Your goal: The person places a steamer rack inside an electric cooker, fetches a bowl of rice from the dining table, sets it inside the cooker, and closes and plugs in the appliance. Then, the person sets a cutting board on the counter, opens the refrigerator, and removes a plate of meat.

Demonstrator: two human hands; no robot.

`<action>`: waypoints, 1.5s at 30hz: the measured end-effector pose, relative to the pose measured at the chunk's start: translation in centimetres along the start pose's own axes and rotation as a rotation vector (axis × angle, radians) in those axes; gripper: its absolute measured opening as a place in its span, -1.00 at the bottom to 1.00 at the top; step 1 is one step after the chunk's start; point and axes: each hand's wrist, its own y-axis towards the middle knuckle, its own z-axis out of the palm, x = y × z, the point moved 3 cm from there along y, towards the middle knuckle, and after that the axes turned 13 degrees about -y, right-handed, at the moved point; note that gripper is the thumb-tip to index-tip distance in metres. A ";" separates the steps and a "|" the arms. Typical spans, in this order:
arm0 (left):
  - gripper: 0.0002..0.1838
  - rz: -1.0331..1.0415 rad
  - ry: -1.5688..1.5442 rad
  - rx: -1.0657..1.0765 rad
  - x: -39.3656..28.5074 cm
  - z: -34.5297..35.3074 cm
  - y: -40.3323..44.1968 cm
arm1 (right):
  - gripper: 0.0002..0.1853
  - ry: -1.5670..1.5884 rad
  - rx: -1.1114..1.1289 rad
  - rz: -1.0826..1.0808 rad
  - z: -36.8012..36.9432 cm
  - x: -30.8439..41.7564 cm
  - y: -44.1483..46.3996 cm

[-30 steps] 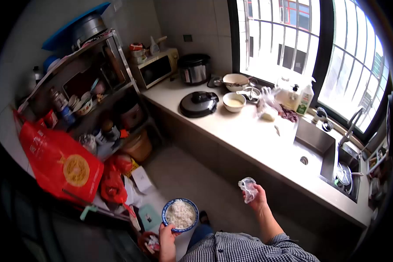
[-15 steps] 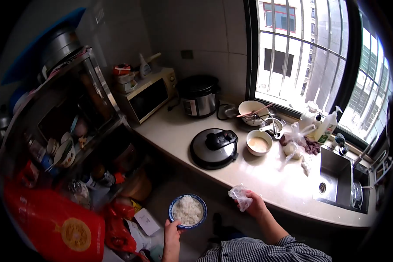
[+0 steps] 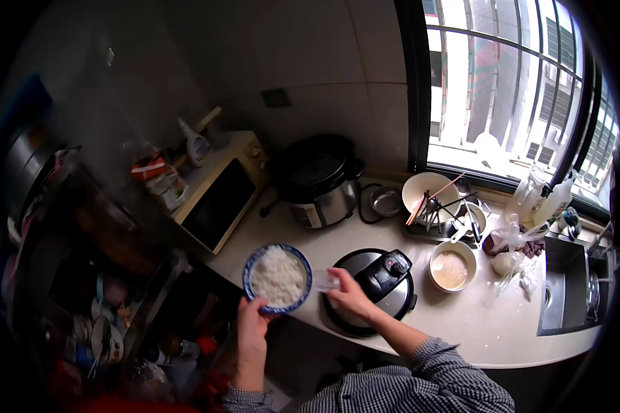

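My left hand (image 3: 253, 318) grips the near edge of a blue-and-white bowl (image 3: 246, 277), thumb over the rim. White rice (image 3: 277, 277) fills the bowl, which is held level at the counter's edge. Just right of it, my right hand (image 3: 351, 296) pinches a crumpled piece of clear plastic (image 3: 325, 281), perhaps a thin bag. The right forearm passes over a round steel-and-black cooker lid (image 3: 395, 304) lying on the counter. Behind the bowl stands a pressure cooker (image 3: 317, 182); whether its top is uncovered is too dark to tell.
A cream microwave (image 3: 220, 199) stands left of the cooker. To the right are a bowl of cloudy liquid (image 3: 452, 268), a bowl with chopsticks (image 3: 420, 189), plastic bags (image 3: 513, 261), bottles (image 3: 551, 206) and the sink (image 3: 561, 289). A cluttered shelf (image 3: 103, 296) flanks the left side.
My left hand has raised the rice bowl toward the counter's edge. My right hand, with the plastic, has moved left beside the bowl and over the lid. The view has shifted left.
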 end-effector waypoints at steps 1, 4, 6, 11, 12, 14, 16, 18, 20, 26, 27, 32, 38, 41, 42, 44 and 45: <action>-0.47 -0.006 0.039 0.029 -1.0 1.0 1.9 | -0.29 -0.157 -0.020 -0.197 0.8 0.4 1.5; -0.48 0.002 0.028 0.129 -3.2 5.6 6.2 | -0.13 -0.668 -0.062 -0.277 1.4 2.0 3.3; -0.49 -0.031 0.052 0.188 -3.8 7.8 9.1 | -0.19 -0.680 -0.286 -0.297 -0.2 2.9 4.5; -0.53 -0.111 0.144 0.319 -3.9 12.8 14.1 | -0.45 0.113 -0.385 -0.332 -4.1 10.9 10.8; -0.55 -0.131 0.132 0.337 -4.0 13.6 15.3 | -0.47 0.069 -0.419 -0.316 -4.5 12.0 12.0; -0.59 -0.142 0.147 0.378 -4.7 15.3 18.0 | -0.53 -0.014 -0.469 -0.307 -5.5 13.8 14.7; -0.62 -0.114 0.210 0.422 -5.3 17.0 21.5 | -0.56 -0.059 -0.529 -0.322 -6.7 15.3 17.6; -0.65 -0.055 0.249 0.472 -5.4 18.6 24.3 | -0.54 -0.109 -0.593 -0.258 -7.9 15.2 20.9; -0.64 -0.045 0.300 0.505 -4.9 20.0 27.3 | -0.48 -0.162 -0.665 -0.187 -8.9 15.2 23.2; -0.53 -0.087 0.464 0.503 -2.3 21.7 33.6 | -0.39 -0.417 -0.820 -0.141 -10.3 11.5 25.1; -0.52 -0.089 0.486 0.493 -2.0 21.8 34.0 | -0.38 -0.411 -0.845 -0.185 -9.7 11.9 23.6; -0.46 -0.086 0.558 0.544 -1.4 21.5 35.2 | -0.59 -0.901 -0.755 0.054 -6.1 9.5 10.1; -0.52 0.270 0.786 0.491 -1.5 21.3 33.9 | -0.50 -1.488 -0.616 0.293 -1.8 2.7 0.6; -0.54 0.285 0.917 0.437 -2.4 21.6 32.3 | -0.56 -1.371 -0.581 0.179 -2.6 0.8 0.7; -0.56 0.659 0.953 0.416 -2.2 21.3 32.5 | -0.58 -1.333 -0.573 0.156 -2.8 1.0 0.5; -0.60 1.147 0.926 0.395 -1.1 20.2 32.4 | -0.63 -1.270 -0.597 0.134 -3.6 1.9 0.4; -0.62 1.259 0.889 0.402 -1.0 19.8 31.5 | -0.64 -1.241 -0.628 0.137 -3.9 2.9 0.3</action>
